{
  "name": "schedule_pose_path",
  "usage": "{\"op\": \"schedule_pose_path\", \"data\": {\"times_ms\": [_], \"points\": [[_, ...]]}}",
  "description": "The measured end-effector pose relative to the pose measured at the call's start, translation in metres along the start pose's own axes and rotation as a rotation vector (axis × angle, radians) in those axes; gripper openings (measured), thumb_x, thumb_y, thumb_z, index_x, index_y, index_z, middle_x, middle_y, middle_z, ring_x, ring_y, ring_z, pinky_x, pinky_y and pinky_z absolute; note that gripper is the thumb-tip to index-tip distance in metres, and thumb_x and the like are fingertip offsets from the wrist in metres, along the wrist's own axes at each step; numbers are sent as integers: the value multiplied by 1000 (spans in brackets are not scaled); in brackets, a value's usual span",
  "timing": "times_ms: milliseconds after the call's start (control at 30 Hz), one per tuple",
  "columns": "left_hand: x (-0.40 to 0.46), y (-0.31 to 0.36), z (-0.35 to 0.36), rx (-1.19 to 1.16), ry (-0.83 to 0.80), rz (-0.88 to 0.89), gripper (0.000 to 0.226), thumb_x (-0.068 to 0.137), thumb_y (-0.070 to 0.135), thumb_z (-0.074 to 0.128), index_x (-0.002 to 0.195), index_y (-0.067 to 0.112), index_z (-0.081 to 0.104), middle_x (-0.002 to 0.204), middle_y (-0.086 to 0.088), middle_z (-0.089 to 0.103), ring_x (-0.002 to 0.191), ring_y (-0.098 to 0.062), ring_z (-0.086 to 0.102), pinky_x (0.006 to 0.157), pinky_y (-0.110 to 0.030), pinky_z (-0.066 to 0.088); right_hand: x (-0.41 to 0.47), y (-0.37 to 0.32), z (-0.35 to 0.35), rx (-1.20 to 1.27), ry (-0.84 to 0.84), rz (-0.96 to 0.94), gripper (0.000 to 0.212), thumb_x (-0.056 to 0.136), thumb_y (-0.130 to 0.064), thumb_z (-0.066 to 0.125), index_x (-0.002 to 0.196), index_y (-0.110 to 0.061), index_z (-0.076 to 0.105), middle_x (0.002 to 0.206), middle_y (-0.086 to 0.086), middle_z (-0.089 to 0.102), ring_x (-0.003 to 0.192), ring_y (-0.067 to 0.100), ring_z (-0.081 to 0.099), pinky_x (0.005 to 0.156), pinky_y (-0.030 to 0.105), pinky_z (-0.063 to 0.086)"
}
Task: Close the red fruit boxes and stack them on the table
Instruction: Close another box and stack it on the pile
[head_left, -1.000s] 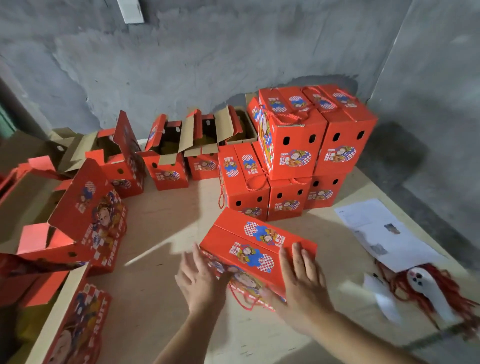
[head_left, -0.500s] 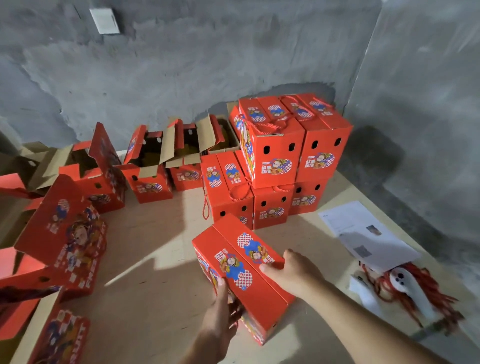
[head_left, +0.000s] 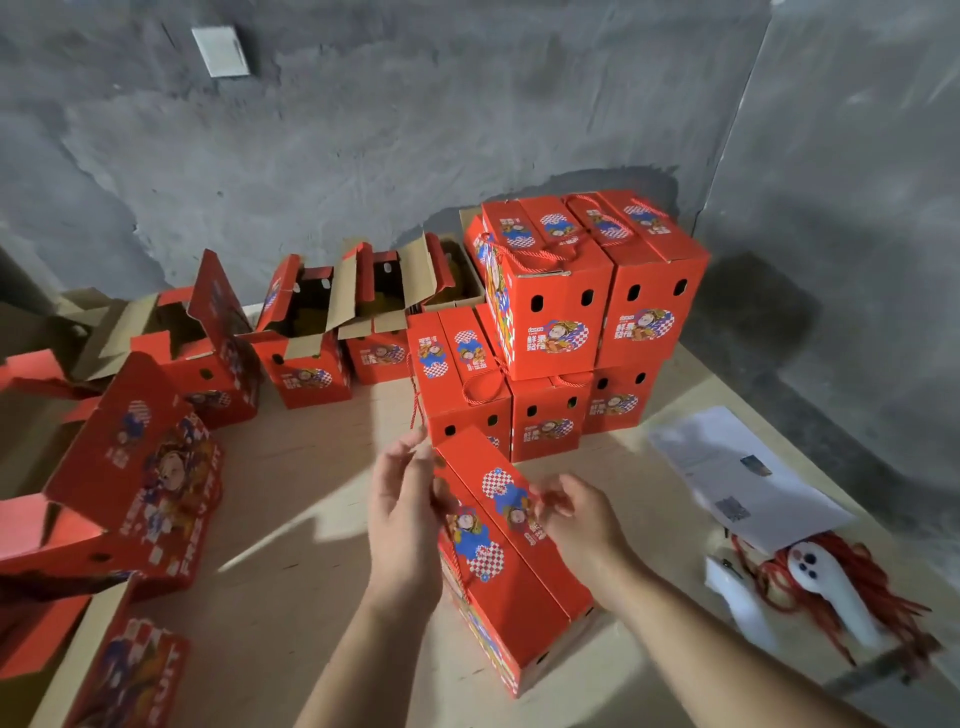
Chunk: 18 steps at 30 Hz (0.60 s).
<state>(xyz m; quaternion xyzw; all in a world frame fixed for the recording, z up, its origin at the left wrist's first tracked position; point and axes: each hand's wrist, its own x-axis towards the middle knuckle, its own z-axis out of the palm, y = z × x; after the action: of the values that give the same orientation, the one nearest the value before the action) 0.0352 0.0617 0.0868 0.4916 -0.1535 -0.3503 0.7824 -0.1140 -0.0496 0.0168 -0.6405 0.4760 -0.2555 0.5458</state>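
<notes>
With your left hand (head_left: 402, 512) and right hand (head_left: 576, 512) only loosely curled beside the closed box (head_left: 511, 571), apparently gripping nothing, its flaps may spring open when you lift it.

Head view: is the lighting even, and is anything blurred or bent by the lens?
Head view: lighting is uneven, with a bright streak across the table and dim corners; the left hand and right hand over the closed box are slightly motion-blurred; the wide lens bows the wall edge and stretches the open boxes at left.
</notes>
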Motion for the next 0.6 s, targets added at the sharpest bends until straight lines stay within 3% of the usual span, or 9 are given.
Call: {"op": "schedule_pose_path", "data": {"times_ms": [100,200,233,300,367,433,500,533,600], "points": [[-5,34,29,286,-290,268,12,100,29,60,104,28,71,82,8,65,67,-6,57,62,-18,49,-18,-35,9,65,-264,-28,26,86,-27,71,106,-44,75,97,-21,75,96,0,70,79,16,51],[-12,47,52,469,-487,268,18,98,34,61,107,27,75,91,17,73,83,3,65,74,-13,49,-34,-66,24,-134,-478,-209,29,84,-45,65,111,-56,65,106,-32,70,104,-7,66,85,20,55],[-15,47,54,517,-522,260,19,97,35,62,107,27,76,91,19,73,83,3,65,73,-12,49,-38,-74,28,-193,-452,-259,26,82,-45,61,107,-52,64,99,-33,69,97,-6,65,80,19,55],[-17,46,46,540,-570,236,19,99,34,61,108,28,77,90,16,72,78,-1,63,66,-16,51,-43,-87,30,-111,-343,-243,26,81,-43,52,97,-28,66,84,-13,70,79,0,63,70,25,52],[-13,49,31,523,-539,225,19,101,32,60,112,30,75,95,9,74,82,-6,66,66,-21,54,-43,-93,26,65,-351,-174,30,86,-43,56,81,-16,68,76,4,70,74,9,65,72,28,49],[-12,43,16,533,-410,243,16,103,27,61,113,33,72,101,10,73,87,-10,71,69,-25,58,-39,-103,23,177,-371,-89,29,88,-36,61,71,-13,69,71,9,67,70,17,65,70,31,50],[-19,23,-1,697,-192,270,22,102,22,65,121,33,66,113,14,65,110,-13,67,89,-31,58,-29,-116,21,287,-252,-24,29,92,-27,65,65,-16,68,68,6,64,60,15,63,55,20,48],[-27,9,-13,795,-103,241,33,98,28,70,131,32,61,124,12,58,125,-14,58,104,-37,51,-25,-124,20,304,-190,-24,32,94,-25,65,62,-18,66,67,5,63,57,13,63,51,18,45],[-48,-8,-25,874,-114,34,84,79,64,77,151,38,40,144,7,39,147,-12,33,123,-41,31,-15,-145,21,314,-143,-82,36,95,-26,65,60,-18,67,68,4,67,63,15,66,66,27,49]]}}
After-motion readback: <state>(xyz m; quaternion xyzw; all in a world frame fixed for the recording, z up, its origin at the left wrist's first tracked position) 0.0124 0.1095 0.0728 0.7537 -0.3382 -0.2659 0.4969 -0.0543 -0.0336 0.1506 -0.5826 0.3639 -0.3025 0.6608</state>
